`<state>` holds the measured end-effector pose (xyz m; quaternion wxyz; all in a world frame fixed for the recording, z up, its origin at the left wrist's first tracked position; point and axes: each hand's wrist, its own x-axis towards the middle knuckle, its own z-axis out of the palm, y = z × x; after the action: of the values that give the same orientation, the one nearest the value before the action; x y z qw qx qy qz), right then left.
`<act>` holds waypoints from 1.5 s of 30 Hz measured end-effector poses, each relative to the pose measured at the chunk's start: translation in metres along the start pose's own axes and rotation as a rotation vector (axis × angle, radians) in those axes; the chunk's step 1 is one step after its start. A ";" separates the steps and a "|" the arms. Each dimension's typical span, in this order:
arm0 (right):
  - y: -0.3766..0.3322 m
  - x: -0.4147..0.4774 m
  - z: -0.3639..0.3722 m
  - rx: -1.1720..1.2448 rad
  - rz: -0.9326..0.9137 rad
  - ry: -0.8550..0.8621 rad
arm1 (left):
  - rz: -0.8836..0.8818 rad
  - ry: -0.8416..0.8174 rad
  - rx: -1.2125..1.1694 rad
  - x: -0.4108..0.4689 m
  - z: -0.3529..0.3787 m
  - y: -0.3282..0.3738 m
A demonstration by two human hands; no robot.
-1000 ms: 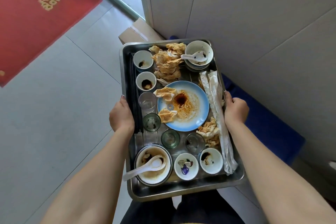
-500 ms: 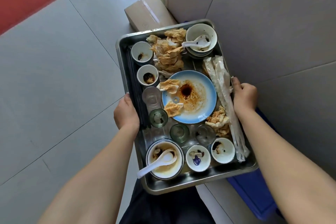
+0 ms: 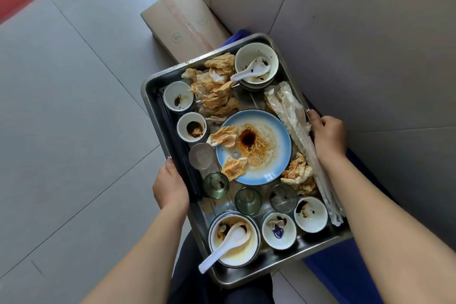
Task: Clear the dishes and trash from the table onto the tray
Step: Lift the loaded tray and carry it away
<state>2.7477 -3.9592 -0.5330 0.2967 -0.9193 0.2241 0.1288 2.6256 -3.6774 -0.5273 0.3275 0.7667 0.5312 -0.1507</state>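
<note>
- Two hands carry the load: the left hand (image 3: 170, 187) is curled round one long rim of the tray (image 3: 148, 91) and the right hand (image 3: 328, 136) round the opposite rim. Each grips about midway along, which likely keeps the weight balanced and level.
- All the dishes and trash in view sit on the tray. No tabletop shows, only floor (image 3: 74, 106), so I judge the clearing done and the carrying under way.
- Widest of all, the blue plate (image 3: 269, 155) lies flat in the middle, with stained napkins (image 3: 217, 91) on it and heaped beyond it.
- Long things run lengthwise at the edges: dark chopsticks (image 3: 177, 140) by the left rim, wrappers (image 3: 296, 126) by the right.
- Four glasses (image 3: 216, 185) stand close together between the plate and the near bowls (image 3: 311, 215), probably so they cannot slide.
- One spoon (image 3: 222, 247) rests in the nearest bowl, and its handle seems to poke past the rim, so a knock could tip it out.
- Just beyond the tray, a cardboard box (image 3: 182, 22) lies against the wall (image 3: 357, 44).
</note>
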 end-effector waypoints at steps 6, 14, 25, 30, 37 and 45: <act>0.020 0.048 0.021 -0.004 -0.047 0.011 | 0.013 -0.022 0.023 0.017 0.050 0.002; 0.046 0.112 0.046 -0.136 -0.173 0.004 | 0.056 -0.053 -0.048 0.033 0.119 -0.002; 0.051 0.172 0.083 -0.294 -0.266 -0.001 | -0.004 -0.063 -0.112 0.058 0.172 -0.002; 0.048 0.178 0.095 -0.429 -0.283 0.023 | 0.013 -0.068 -0.101 0.065 0.174 0.002; 0.045 0.181 0.112 -0.450 -0.258 0.096 | -0.015 -0.130 -0.113 0.081 0.182 -0.007; 0.046 0.182 0.121 -0.470 -0.233 0.100 | -0.052 -0.145 -0.146 0.080 0.185 -0.007</act>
<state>2.8706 -3.9806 -0.7189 0.0764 -0.9878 0.0952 0.0967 2.6717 -3.7408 -0.7128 0.4162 0.7139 0.5353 -0.1749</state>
